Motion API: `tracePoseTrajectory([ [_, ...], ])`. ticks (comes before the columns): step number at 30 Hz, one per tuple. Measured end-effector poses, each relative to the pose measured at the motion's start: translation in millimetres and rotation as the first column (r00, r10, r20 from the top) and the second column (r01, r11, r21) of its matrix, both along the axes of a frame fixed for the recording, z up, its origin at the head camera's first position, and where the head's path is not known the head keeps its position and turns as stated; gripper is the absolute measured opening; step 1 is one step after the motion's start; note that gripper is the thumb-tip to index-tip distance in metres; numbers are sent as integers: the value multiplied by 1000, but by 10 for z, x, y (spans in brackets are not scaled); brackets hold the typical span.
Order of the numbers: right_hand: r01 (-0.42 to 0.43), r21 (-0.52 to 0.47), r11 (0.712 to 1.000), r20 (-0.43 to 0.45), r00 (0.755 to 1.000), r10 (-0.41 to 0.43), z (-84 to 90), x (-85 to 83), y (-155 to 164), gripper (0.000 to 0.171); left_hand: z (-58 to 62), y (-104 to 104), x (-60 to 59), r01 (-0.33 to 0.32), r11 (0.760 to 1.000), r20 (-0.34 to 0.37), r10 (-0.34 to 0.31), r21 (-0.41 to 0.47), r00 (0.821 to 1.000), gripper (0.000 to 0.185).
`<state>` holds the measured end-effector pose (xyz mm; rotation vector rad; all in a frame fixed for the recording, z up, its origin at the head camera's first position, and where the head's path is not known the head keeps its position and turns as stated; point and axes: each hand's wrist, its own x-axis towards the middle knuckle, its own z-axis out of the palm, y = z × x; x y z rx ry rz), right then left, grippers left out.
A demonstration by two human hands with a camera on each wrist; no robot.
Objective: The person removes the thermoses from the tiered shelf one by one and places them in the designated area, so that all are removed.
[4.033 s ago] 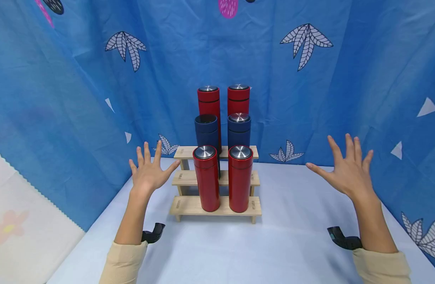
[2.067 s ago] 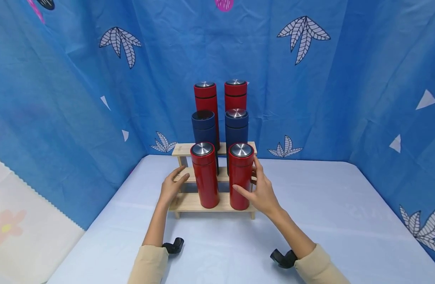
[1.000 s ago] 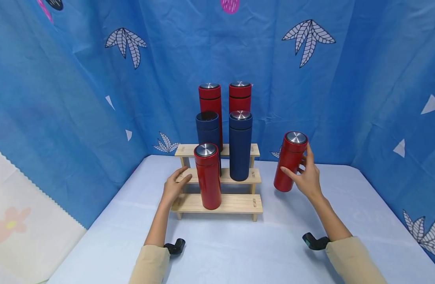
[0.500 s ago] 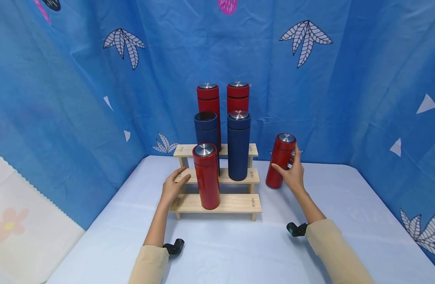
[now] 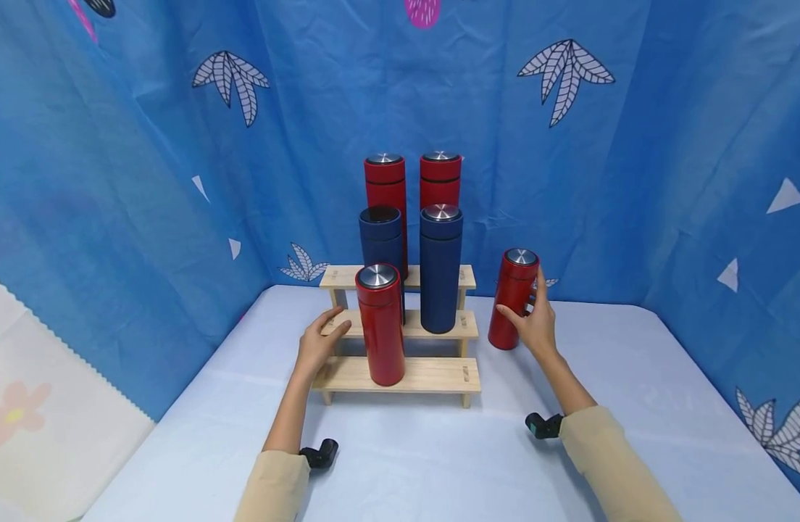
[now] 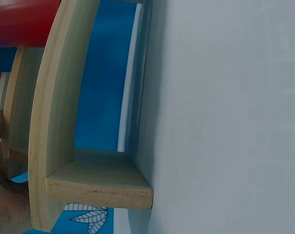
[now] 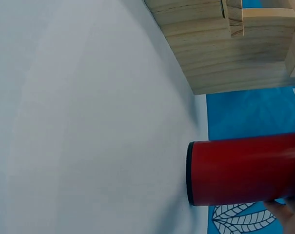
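Observation:
My right hand [image 5: 538, 324] grips a red thermos bottle [image 5: 514, 301] around its side, thumb in front, to the right of the stepped wooden stand [image 5: 432, 373]. That bottle leans slightly, and its dark base sits close over the white cloth in the right wrist view. At the stand's left end my left hand [image 5: 317, 344] holds the middle shelf between thumb and fingers. Another red thermos [image 5: 382, 330] stands on the bottom shelf's left half. Two blue thermoses, one with a silver lid [image 5: 441, 275] and one with a black lid [image 5: 382, 243], occupy the middle shelf.
Two taller red thermoses, left [image 5: 385, 185] and right [image 5: 440, 181], stand on the top shelf, partly hidden by the blue ones. Behind the white-covered table [image 5: 387, 464] hangs a blue patterned curtain [image 5: 491, 94].
From raised and spread, my left hand has come to the stand's left end. My right hand has taken the front right red thermos off the bottom shelf, carried it right, then slightly back left.

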<state>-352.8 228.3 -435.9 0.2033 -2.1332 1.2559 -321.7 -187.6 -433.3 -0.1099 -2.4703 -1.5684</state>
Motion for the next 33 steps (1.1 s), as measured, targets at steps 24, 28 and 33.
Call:
tracePoseTrajectory([
  [24, 44, -26, 999, -47, 998, -46, 64, 515, -188, 77, 23, 35, 11, -12, 1000, -6, 12, 20, 1000, 53],
  [28, 14, -4, 1000, -181, 983, -14, 261, 710, -363, 62, 25, 38, 13, -14, 1000, -4, 14, 21, 1000, 53],
  [33, -57, 67, 996, -340, 937, 77, 493, 907, -687, 52, 24, 31, 12, -23, 1000, -7, 23, 14, 1000, 53],
])
